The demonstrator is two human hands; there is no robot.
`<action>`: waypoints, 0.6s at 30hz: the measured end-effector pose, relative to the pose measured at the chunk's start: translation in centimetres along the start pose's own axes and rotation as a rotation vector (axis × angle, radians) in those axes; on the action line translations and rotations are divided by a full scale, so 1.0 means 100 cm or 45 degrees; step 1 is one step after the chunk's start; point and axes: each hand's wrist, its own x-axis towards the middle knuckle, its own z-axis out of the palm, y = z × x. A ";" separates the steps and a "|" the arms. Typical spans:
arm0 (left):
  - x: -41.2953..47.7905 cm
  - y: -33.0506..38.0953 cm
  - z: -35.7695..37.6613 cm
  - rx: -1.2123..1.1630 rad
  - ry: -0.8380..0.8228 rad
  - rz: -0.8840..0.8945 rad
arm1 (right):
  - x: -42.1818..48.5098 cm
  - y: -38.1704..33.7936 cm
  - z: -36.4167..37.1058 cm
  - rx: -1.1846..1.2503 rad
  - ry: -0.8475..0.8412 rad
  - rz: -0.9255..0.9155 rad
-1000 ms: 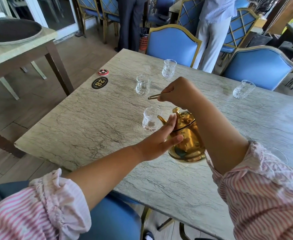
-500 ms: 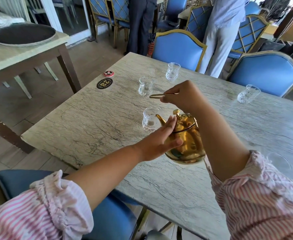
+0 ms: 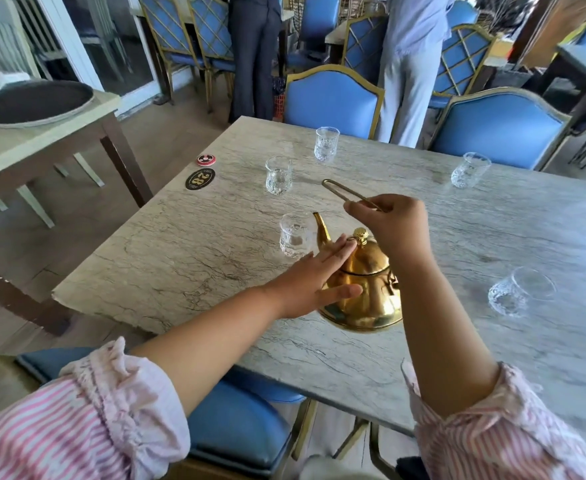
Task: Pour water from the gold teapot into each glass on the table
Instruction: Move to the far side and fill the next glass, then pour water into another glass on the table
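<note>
At the centre of the frame, the gold teapot [image 3: 362,289] hangs just above the marble bench [image 3: 215,258], tipped so its spout [image 3: 320,230] points at the nearest glass [image 3: 295,235], which stands just beside the spout tip. The right hand [image 3: 393,225] carries the pot from above, its grip closed around the thin wire handle [image 3: 345,192], whose free loop sticks out toward the upper left. The left hand [image 3: 314,278] lies flat and open against the pot's side, fingertips [image 3: 347,242] up by the lid knob [image 3: 360,236]; I judge this is to keep the lid seated and steady the swing while pouring (a pot hung from a bail handle likes to rock). No stream of water is visible, so the pour into this glass looks about to begin or just finished; I cannot tell which. Four more glasses wait: one [image 3: 278,175] above the nearest, one [image 3: 326,144] near the far edge, one [image 3: 470,169] at upper right and one [image 3: 518,291] at right, well apart from the pot.
</note>
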 end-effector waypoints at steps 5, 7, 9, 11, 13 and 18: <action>-0.018 0.018 0.008 0.051 -0.052 0.048 | -0.039 0.001 -0.016 0.140 0.168 0.103; -0.025 0.025 0.011 0.063 -0.038 0.078 | -0.055 0.001 -0.022 0.222 0.235 0.130; -0.032 0.033 0.015 0.085 -0.035 0.125 | -0.072 0.001 -0.029 0.270 0.285 0.160; -0.036 0.040 0.020 0.108 -0.032 0.172 | -0.086 0.003 -0.037 0.367 0.317 0.196; -0.040 0.050 0.025 0.120 -0.035 0.221 | -0.102 0.004 -0.049 0.450 0.354 0.212; -0.041 0.087 0.039 0.103 0.090 0.362 | -0.130 0.001 -0.083 0.510 0.462 0.212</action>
